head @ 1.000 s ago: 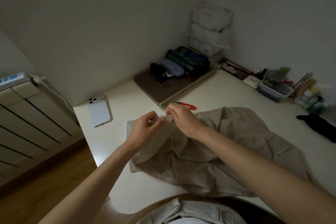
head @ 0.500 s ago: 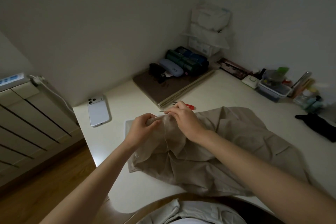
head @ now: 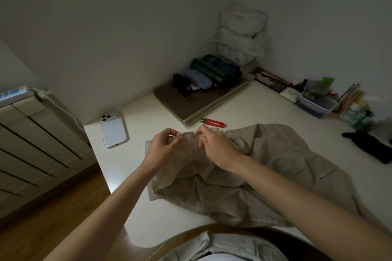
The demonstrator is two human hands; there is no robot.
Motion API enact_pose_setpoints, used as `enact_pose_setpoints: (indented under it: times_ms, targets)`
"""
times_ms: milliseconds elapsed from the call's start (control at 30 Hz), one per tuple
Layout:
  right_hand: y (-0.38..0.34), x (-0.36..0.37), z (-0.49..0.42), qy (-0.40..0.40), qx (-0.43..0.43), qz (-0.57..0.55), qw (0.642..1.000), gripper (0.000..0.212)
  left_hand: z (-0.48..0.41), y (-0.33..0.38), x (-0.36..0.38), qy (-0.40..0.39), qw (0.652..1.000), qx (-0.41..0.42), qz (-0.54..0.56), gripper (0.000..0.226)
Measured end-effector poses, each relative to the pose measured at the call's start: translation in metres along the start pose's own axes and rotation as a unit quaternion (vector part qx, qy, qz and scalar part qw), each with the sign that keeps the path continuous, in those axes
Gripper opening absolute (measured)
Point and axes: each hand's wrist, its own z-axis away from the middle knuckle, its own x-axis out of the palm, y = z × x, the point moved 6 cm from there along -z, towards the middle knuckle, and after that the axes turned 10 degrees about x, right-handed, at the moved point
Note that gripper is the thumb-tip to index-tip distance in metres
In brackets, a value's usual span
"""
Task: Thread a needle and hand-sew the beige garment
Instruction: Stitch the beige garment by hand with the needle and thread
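Observation:
The beige garment (head: 265, 167) lies crumpled on the white table (head: 250, 108). My left hand (head: 163, 146) pinches a raised fold of its edge. My right hand (head: 214, 144) pinches the same fold just to the right, fingers curled. A pale thread (head: 191, 161) hangs down from between the two hands and loops over the cloth. The needle is too small to make out.
Red thread snips (head: 214, 122) lie just beyond my hands. A white phone (head: 113, 129) sits at the left. A brown board (head: 191, 101) with cases stands at the back, small containers (head: 316, 104) and a black cloth (head: 369, 146) at the right. A radiator (head: 31, 144) flanks the table's left edge.
Both hands have stayed on the raised fold with only small finger shifts. The hanging thread now runs a little further left.

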Motion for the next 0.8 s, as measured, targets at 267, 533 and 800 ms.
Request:
enact_pose_setpoints:
  times_ms: [267, 533, 800]
  targets:
    - [-0.003, -0.001, 0.002, -0.015, 0.009, 0.002, 1.0, 0.013, 0.001, 0.002, -0.004, 0.009, 1.0, -0.003, 0.022, 0.007]
    - [-0.01, -0.002, 0.001, -0.026, 0.02, 0.016, 0.999, 0.012, 0.002, 0.012, -0.003, -0.002, 1.0, 0.022, 0.014, 0.008]
    - [-0.022, 0.004, 0.002, -0.017, 0.029, 0.006, 0.999, 0.011, 0.013, 0.032, 0.007, -0.025, 0.996, 0.083, -0.028, 0.006]
